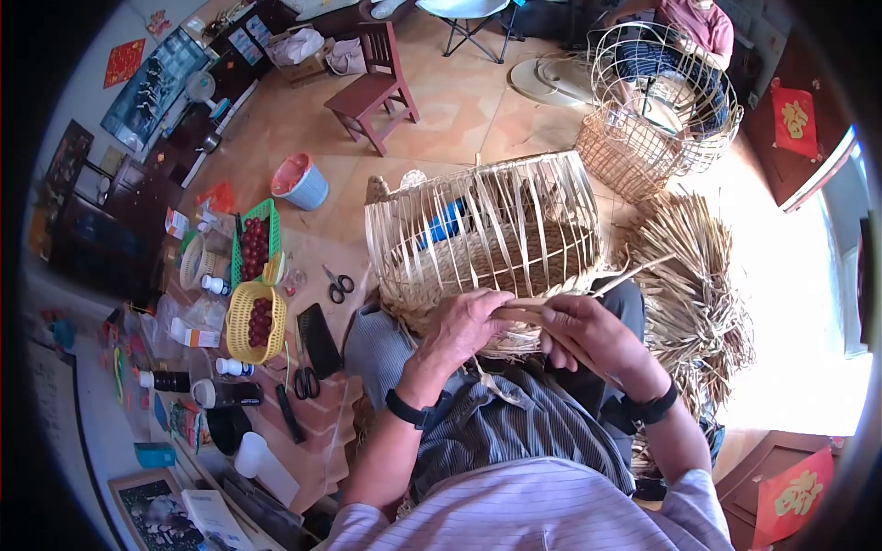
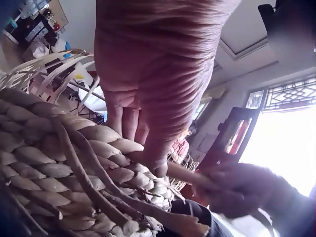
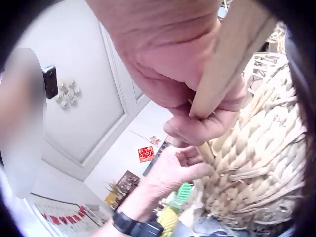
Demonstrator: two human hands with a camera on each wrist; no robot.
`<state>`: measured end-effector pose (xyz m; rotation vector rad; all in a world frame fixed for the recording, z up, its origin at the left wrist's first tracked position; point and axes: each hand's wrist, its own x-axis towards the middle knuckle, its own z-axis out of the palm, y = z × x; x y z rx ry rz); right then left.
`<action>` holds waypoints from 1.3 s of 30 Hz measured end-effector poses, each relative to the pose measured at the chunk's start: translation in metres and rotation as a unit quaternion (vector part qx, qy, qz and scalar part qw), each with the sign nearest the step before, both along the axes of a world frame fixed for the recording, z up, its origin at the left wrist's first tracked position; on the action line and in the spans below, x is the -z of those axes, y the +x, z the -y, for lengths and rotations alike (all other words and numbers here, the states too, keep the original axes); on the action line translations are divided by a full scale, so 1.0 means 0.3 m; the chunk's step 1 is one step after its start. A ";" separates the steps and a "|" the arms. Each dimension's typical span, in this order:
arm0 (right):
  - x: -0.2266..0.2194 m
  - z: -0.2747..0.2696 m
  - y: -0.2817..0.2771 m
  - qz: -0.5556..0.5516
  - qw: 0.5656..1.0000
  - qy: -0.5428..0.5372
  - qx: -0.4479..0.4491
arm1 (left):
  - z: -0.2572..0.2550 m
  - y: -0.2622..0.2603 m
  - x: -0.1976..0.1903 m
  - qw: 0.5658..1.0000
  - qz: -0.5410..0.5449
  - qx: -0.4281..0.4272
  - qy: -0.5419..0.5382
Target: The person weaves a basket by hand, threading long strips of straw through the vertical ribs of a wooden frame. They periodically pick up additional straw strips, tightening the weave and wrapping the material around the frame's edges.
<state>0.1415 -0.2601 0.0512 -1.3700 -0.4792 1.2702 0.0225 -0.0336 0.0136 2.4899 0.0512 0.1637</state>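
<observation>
A large half-woven straw basket with long loose stakes lies across the person's lap, its opening facing away. At its near edge the left hand pinches a flat dry plant strand between thumb and fingers. The right hand grips the same strand a short way to the right, and the strand's tail passes down through its palm, as the right wrist view shows. Thick braided rows of the basket lie right under the left hand in the left wrist view, with loose strand ends hanging over them.
A bundle of dry straw lies on the right. On the left are scissors, a second pair, a yellow basket and a green basket of red fruit, and bottles. Another person sits behind an open wicker frame.
</observation>
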 end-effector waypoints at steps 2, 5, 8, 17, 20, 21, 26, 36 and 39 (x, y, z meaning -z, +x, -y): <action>-0.087 -0.014 0.004 -0.061 0.993 0.072 0.072 | 0.012 0.002 0.019 0.999 0.003 -0.046 -0.027; -0.045 0.034 0.047 -0.156 0.945 0.231 0.169 | 0.015 -0.002 0.050 0.996 0.020 -0.075 -0.041; 0.032 0.090 0.105 -0.092 0.908 0.341 0.224 | 0.017 -0.002 0.044 0.995 0.021 -0.088 -0.052; 0.198 -0.140 -0.019 0.399 0.903 0.084 0.136 | 0.005 0.003 0.016 0.996 0.026 -0.056 -0.061; 0.206 -0.134 -0.002 0.289 0.941 0.046 0.171 | 0.008 0.002 0.003 0.995 0.000 -0.065 -0.081; 0.226 -0.129 -0.006 0.239 0.947 0.077 0.202 | 0.010 0.005 -0.001 0.993 -0.009 -0.070 -0.096; 0.315 -0.043 0.015 0.153 0.953 0.055 0.254 | -0.027 0.006 0.017 0.992 -0.042 -0.047 -0.111; 0.177 -0.113 -0.013 0.207 0.944 0.120 0.228 | 0.013 0.017 -0.014 0.998 -0.026 -0.060 -0.011; 0.152 -0.164 -0.003 0.262 0.931 0.153 0.204 | 0.033 0.029 -0.001 0.995 -0.019 -0.096 0.021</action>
